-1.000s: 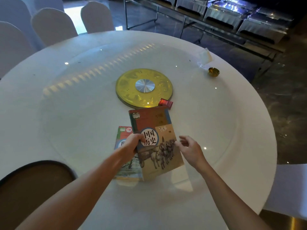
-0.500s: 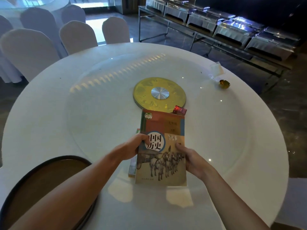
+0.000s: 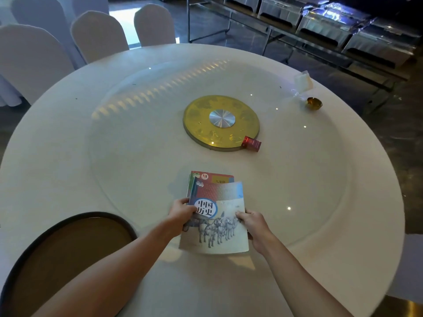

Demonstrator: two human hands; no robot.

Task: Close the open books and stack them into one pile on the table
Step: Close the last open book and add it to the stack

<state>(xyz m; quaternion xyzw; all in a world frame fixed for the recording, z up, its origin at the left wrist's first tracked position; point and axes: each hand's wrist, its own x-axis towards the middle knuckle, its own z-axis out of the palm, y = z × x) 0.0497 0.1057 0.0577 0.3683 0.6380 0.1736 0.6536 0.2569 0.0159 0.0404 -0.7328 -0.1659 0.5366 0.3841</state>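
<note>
The left hand (image 3: 182, 210) pinches the left edge of the top book (image 3: 216, 217), thumb on the cover and fingers underneath. The right hand (image 3: 251, 221) is clamped on the same book's right edge, thumb on the cover beside the horses. Between them the closed book lies over a second closed book (image 3: 214, 177), whose red and green top strip and left edge stick out past it; whether the top book rests fully on it or is held slightly above cannot be told.

The pile sits on the near part of the glass turntable (image 3: 137, 156) of the round white table (image 3: 45, 138). Bare glass lies open to the left, right and far side of the books. Well beyond them is a gold disc (image 3: 199, 124) with a small red box (image 3: 251, 142) touching its near right rim. A brown chair back (image 3: 68, 255) stands just left of the left forearm at the table's near edge.

The top cover shows a blue circle with Chinese characters, a red upper band, and grey horses pulling a chariot.
</note>
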